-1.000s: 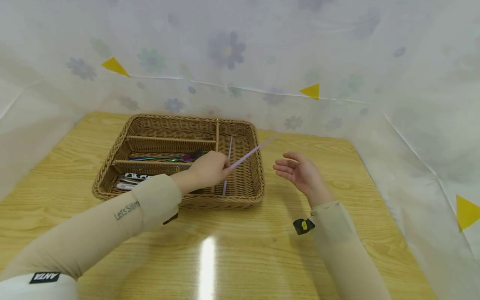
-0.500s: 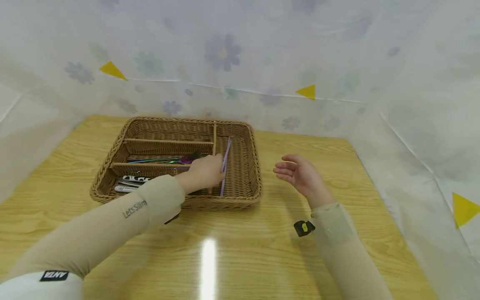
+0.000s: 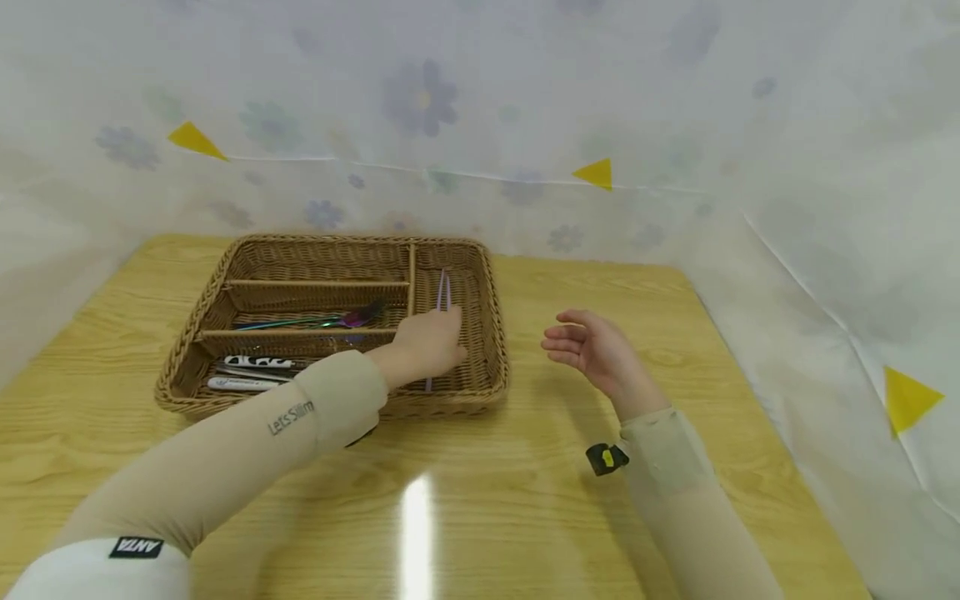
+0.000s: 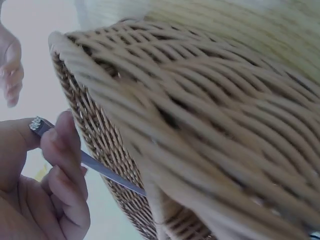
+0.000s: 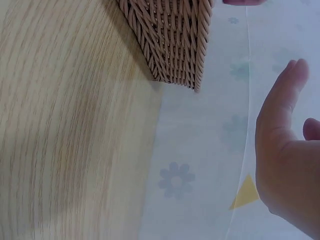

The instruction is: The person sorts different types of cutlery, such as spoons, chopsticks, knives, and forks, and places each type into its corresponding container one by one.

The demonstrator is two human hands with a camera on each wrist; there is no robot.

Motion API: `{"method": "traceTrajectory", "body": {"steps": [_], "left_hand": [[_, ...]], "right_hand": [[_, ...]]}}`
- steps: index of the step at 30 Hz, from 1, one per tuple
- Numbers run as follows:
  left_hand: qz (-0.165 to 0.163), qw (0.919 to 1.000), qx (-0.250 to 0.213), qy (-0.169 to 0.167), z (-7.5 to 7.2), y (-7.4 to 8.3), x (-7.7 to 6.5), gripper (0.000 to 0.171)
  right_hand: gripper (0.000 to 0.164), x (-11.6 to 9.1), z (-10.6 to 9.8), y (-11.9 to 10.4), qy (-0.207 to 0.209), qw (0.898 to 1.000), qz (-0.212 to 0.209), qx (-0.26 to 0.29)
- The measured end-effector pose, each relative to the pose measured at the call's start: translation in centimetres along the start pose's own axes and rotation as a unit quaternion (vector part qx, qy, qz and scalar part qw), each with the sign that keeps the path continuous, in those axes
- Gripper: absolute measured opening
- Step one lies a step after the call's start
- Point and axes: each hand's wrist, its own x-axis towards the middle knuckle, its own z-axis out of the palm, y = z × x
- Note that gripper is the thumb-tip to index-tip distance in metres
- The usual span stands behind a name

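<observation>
My left hand (image 3: 426,346) is over the right compartment of the wicker basket (image 3: 450,406). It pinches a thin purple chopstick (image 4: 112,176) near its silver, textured end, between thumb and fingers in the left wrist view. A second purple chopstick (image 3: 439,292) lies lengthwise in that compartment, partly hidden by the hand. The two far tips show close together beyond the knuckles. To the right of the basket, my right hand (image 3: 592,350) hovers above the table with relaxed fingers and holds nothing.
Rainbow-coloured cutlery (image 3: 356,317) lies in the basket's middle left compartment. In the front left one are a cow-print handle (image 3: 258,362) and a white handle (image 3: 242,384). Behind the wooden table (image 3: 510,500) hangs a pale flowered curtain (image 3: 487,100).
The held chopstick has swung from slanting over the basket's right rim down into the right compartment, alongside the other one. My left hand has lowered a little; the right hand stays put.
</observation>
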Motion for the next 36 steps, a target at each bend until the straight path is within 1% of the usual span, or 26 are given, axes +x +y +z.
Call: {"method": "traceTrajectory", "body": {"steps": [2,5,8,11,14,15,17,20,21,23,25,27,29,31,34,36], "left_hand": [[-0.001,0.9998,-0.018,0.011,-0.2,-0.3,-0.4,0.049],[0.010,0.9990,-0.037,0.023,-0.2,-0.7,-1.0,0.037],[0.015,0.9988,-0.037,0.030,0.0,-0.9,-1.0,0.034],[0.009,0.9991,-0.026,0.033,0.1,-0.8,-0.6,0.039],[0.003,0.9997,-0.004,0.022,0.5,-0.7,0.1,0.046],[0.003,0.9999,0.006,0.014,0.6,-0.7,0.3,0.051],[0.003,0.9997,0.025,-0.007,0.9,-0.6,0.7,0.053],[0.005,0.9987,0.042,-0.028,1.3,-0.7,0.9,0.045],[0.005,0.9987,0.042,-0.027,1.2,-0.8,1.0,0.040],[0.003,0.9993,0.036,-0.013,1.0,-0.9,0.9,0.034],[0.000,0.9997,0.021,0.011,0.6,-1.2,0.5,0.035],[-0.001,0.9991,-0.009,0.043,0.1,-1.6,-0.1,0.038],[-0.002,0.9963,-0.039,0.076,-0.3,-2.2,-1.1,0.042],[-0.003,0.9912,-0.070,0.113,-0.5,-2.8,-2.1,0.044],[-0.007,0.9813,-0.100,0.165,-0.3,-3.9,-3.6,0.049],[-0.012,0.9746,-0.116,0.191,0.2,-4.6,-4.5,0.051]], "right_hand": [[0.018,-0.1,0.1,0.0,-0.004,1.000,0.000,0.001],[0.018,-0.1,0.2,0.1,-0.006,1.000,0.001,-0.002],[0.018,0.0,0.4,0.3,-0.005,1.000,0.004,-0.001],[0.018,0.1,0.6,0.5,-0.005,1.000,0.007,-0.001],[0.018,0.2,0.7,0.7,-0.004,1.000,0.011,-0.002],[0.018,0.2,0.7,0.7,-0.004,1.000,0.012,-0.004],[0.019,0.1,0.7,0.8,-0.002,1.000,0.012,-0.009],[0.022,0.0,0.7,0.9,0.005,1.000,0.002,-0.030],[0.024,-0.2,0.8,1.0,0.011,0.999,-0.004,-0.046],[0.030,-0.5,0.9,1.1,0.028,0.995,-0.019,-0.091],[0.035,-0.8,1.1,1.2,0.050,0.988,-0.033,-0.141],[0.040,-1.1,1.4,1.3,0.068,0.978,-0.047,-0.191],[0.043,-1.3,1.7,1.5,0.078,0.967,-0.057,-0.234],[0.046,-1.5,2.0,1.8,0.080,0.954,-0.068,-0.280],[0.053,-1.7,2.5,2.5,0.076,0.926,-0.086,-0.360],[0.057,-1.5,3.1,3.0,0.072,0.904,-0.105,-0.409]]}}
